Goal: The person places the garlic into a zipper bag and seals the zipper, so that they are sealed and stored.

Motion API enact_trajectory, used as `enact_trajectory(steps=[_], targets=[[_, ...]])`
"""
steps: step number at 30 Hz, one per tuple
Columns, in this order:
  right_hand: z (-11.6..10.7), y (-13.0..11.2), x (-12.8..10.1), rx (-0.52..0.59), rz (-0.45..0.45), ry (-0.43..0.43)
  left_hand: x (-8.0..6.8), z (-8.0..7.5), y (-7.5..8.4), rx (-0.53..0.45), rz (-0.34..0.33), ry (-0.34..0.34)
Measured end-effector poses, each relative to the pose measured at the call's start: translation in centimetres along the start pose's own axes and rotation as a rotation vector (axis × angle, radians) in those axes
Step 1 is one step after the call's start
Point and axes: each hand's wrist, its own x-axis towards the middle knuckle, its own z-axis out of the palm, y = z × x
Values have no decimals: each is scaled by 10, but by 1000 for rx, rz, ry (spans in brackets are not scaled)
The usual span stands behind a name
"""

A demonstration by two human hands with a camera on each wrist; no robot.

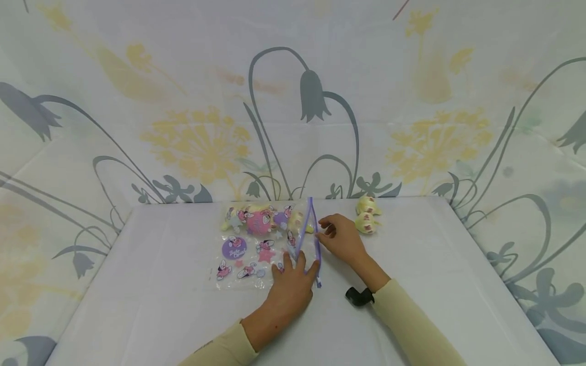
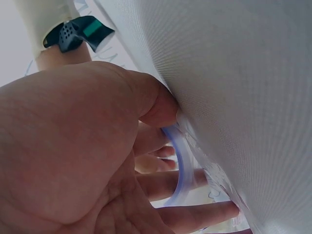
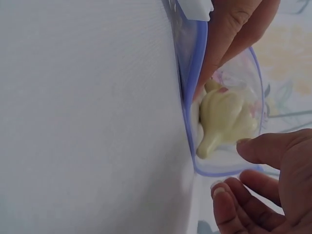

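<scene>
Zip bag (image 1: pixel 265 251), clear plastic, printed with pink stars and purple discs: lies flat on the table, mouth facing right. Lying flat probably keeps its contents settled while the mouth is handled.

Purple zip edge (image 1: pixel 318 254): the two lips stand apart in a narrow wedge, so the way in is clear. White zip slider (image 3: pixel 196 9): at the near end of the mouth, out of the gap.

Pale yellow bulb (image 3: pixel 224 109), garlic-shaped: inside, just behind the mouth. Further bulbs show through the print along the bag's far side; their count cannot be told.

Left hand (image 1: pixel 293 282): fingers extended and spread, grasping nothing, set at the near part of the mouth; some fingers appear to pass between the lips, likely to keep them parted and the bag from sliding.

Right hand (image 1: pixel 341 239): released, fingers loosely bent, thumb apart, just beside the mouth; the position suits work at the gap.

Loose bulbs (image 1: pixel 366 223), two, pale yellow with reddish marks: side by side beyond the right hand, within easy reach.

Wrist camera (image 1: pixel 359 296), black: at the right cuff.

Sleeves (image 1: pixel 421 325): cream.

Table (image 1: pixel 151 284): white, smooth, matt.

Backdrop (image 1: pixel 183 51): pale, apparently cloth, with grey bell-flowers and yellow blooms, behind and at both sides.
</scene>
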Motion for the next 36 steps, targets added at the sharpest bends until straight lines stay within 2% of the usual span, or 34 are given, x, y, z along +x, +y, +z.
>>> enact_trajectory(steps=[6, 13, 24, 30, 36], targets=[[-11, 0, -6, -4, -14, 46, 1, 1, -1, -14, 0, -21], [-27, 0, -11, -18, -6, 148, 2, 3, -3, -36, -2, -44], [-53, 13, -12, -27, 30, 273, 3, 6, -2, -29, 12, -3], [-64, 21, -14, -23, 67, 339, 1, 5, -2, -14, 21, -1], [-71, 34, -15, -28, 146, 382, 0, 3, -3, -7, 28, -18]])
